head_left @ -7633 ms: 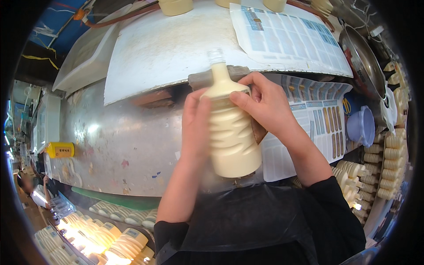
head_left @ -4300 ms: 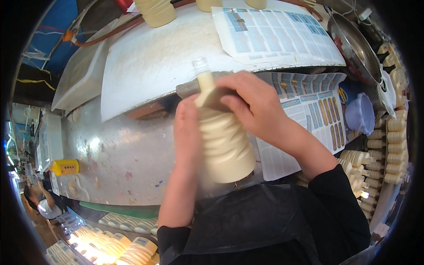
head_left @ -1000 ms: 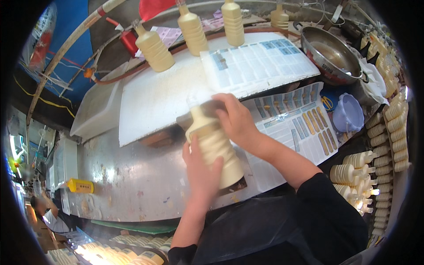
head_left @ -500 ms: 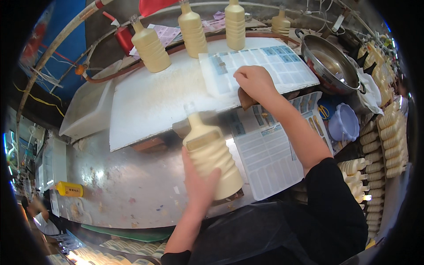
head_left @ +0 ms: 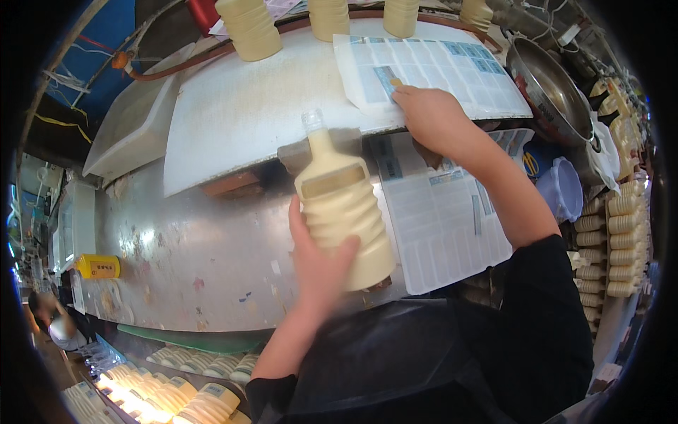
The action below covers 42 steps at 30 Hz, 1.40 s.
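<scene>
My left hand (head_left: 321, 272) is closed around the lower part of a cream-coloured ribbed bottle (head_left: 346, 222), which has a clear neck and a gold-brown band on its shoulder. The bottle leans back toward the grey pad at the front edge of the white board (head_left: 233, 106). My right hand (head_left: 434, 120) is over a sheet of decals (head_left: 438, 78), fingertips closed together at a small blue-and-gold decal (head_left: 387, 76). A brown flat piece (head_left: 427, 157) sticks out under that hand, seemingly held in the palm; most of it is hidden.
Several similar bottles (head_left: 254, 32) stand along the board's far edge. A second decal sheet (head_left: 441, 240) lies to the right of the held bottle. Around are a metal pan (head_left: 551, 85), a lilac bucket (head_left: 561, 191), a white tray (head_left: 131, 127) and a yellow bottle (head_left: 97, 266).
The view has tilted down, so the scene sits higher. My right hand has moved right with the brown piece, and its fingertips are now at the small decal. The left hand still holds the bottle.
</scene>
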Each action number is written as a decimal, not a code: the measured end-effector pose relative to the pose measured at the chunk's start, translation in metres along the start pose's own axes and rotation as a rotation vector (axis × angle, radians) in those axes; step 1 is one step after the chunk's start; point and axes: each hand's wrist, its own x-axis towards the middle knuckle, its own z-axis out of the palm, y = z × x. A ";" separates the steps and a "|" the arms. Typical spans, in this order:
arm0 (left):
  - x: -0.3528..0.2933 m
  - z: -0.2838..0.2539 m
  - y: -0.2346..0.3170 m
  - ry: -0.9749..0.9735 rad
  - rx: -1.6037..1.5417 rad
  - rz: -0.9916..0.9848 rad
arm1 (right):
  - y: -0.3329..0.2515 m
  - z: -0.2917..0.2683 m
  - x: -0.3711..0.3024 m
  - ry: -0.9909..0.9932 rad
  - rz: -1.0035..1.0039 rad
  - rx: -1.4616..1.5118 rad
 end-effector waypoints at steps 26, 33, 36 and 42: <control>-0.055 -0.028 -0.048 -0.070 0.018 0.229 | -0.094 -0.007 -0.165 0.457 -1.001 0.217; -0.052 0.003 -0.036 0.046 -0.158 0.110 | -0.076 0.029 -0.160 0.608 -1.018 0.206; -0.054 0.006 -0.044 0.078 -0.118 0.174 | -0.065 0.037 -0.162 0.611 -0.973 0.181; -0.056 0.006 -0.042 0.050 -0.115 0.192 | -0.044 0.066 -0.182 0.470 -0.781 0.354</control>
